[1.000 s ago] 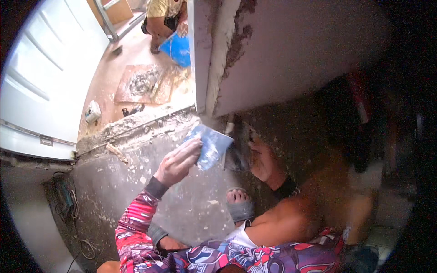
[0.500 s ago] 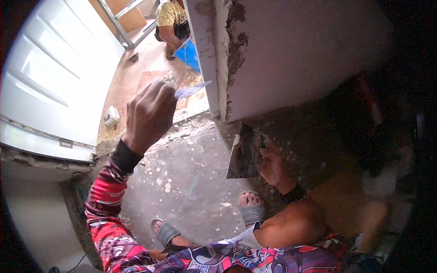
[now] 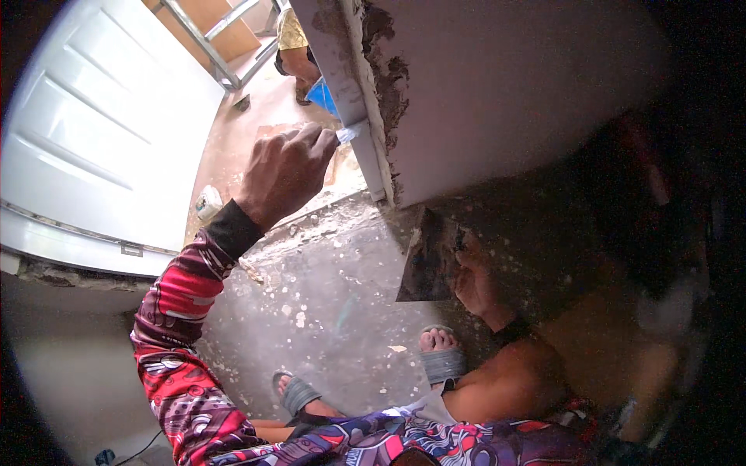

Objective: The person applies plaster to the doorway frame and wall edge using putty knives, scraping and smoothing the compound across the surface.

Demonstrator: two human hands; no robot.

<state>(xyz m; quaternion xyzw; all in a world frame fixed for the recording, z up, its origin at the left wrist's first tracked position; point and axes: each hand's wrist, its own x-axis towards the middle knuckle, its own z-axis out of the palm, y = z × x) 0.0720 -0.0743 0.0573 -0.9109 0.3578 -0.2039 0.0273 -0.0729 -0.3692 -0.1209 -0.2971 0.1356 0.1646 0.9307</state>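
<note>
Since the earlier frames the left hand has climbed from low in front of the wall corner, where it showed the broad pale face of a scraper blade, up to the white edge strip of the wall. Only a small pale tip of the blade shows now, poking out past the fingertips and touching the strip just beside the patch of broken plaster. The view has also tilted, so the white door fills more of the left side.

The left arm comes up from the lower edge in a red patterned sleeve with a black cuff, wrist bent, back of the hand toward the camera. Its fingers are curled together and clamped on the scraper, thumb on top pointing at the strip.

The right hand sits lower, in the shadow under the wall. Its fingers appear wrapped round the handle end of a mortar-caked trowel, whose flat dark blade stands nearly on edge close to the wall's foot; the grip is dim, so this is probably a closed hold.

Below, two feet in grey sandals rest on the speckled concrete floor. Farther off, beyond the threshold, another person crouches beside a blue container, well apart from the hands, and a small white tub lies near the door's foot.
</note>
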